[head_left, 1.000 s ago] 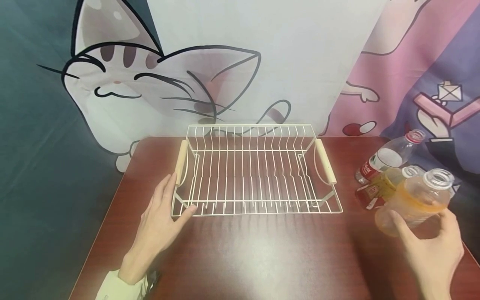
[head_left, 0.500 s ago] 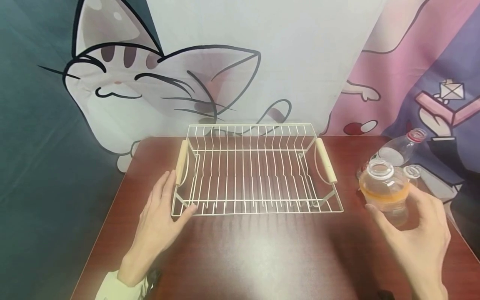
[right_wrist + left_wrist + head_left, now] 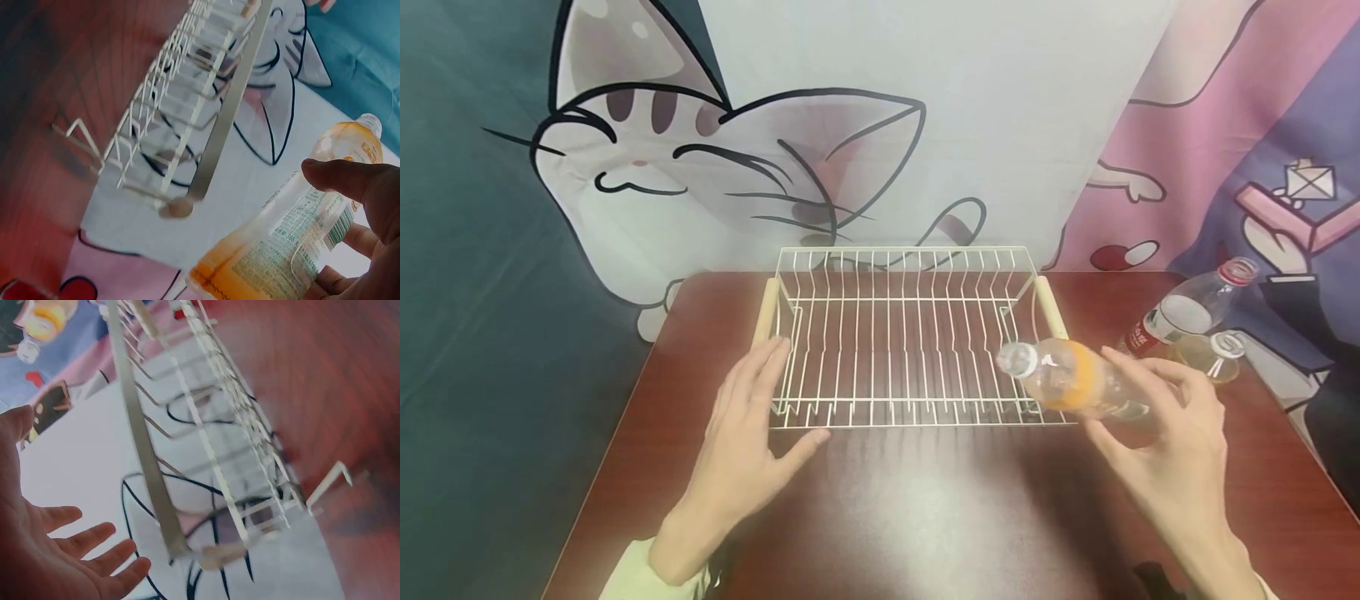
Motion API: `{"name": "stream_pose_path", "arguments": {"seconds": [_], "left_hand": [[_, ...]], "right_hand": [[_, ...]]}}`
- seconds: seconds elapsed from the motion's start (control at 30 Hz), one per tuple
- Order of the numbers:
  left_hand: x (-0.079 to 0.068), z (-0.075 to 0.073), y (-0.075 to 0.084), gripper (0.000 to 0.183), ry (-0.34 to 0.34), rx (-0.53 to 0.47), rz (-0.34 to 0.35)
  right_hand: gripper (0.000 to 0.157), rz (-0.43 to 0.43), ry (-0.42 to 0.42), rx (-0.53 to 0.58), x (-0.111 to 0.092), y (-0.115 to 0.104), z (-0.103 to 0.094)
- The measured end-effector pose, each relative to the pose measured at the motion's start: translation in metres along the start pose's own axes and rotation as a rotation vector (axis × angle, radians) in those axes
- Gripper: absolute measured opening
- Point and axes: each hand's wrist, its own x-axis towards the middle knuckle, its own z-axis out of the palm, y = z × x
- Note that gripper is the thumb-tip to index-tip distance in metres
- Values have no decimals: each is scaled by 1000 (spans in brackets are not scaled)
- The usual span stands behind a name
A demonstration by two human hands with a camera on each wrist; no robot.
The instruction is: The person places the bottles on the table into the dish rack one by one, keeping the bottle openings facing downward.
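Right hand grips a bottle, contents unclear, tilted sideways, neck pointing left at the rack; left hand's just loose.

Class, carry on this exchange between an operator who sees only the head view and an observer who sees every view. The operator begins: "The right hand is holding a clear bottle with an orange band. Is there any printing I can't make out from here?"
Observer: Yes. In the right wrist view, the bottle has a barcode on its side.

Operator: Thanks. Now the left hand at the left end of the wire rack: from here its fingers look close together. Are they?

Observer: No. The left wrist view shows gaps between the tips of its four fingers.
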Motion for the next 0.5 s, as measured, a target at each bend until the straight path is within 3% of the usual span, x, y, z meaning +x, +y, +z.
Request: {"name": "stream_pose_path", "arguments": {"seconds": [0.13, 0.27, 0.5], "left_hand": [[4, 3, 11, 95, 27, -47, 84], [9, 7, 21, 91, 48, -73, 175], [17, 20, 41, 89, -17, -156, 273]], "right_hand": [[64, -102, -73, 13, 2, -7, 9], [62, -225, -71, 17, 4, -11, 19], [64, -309, -92, 16, 2, -19, 29]]}}
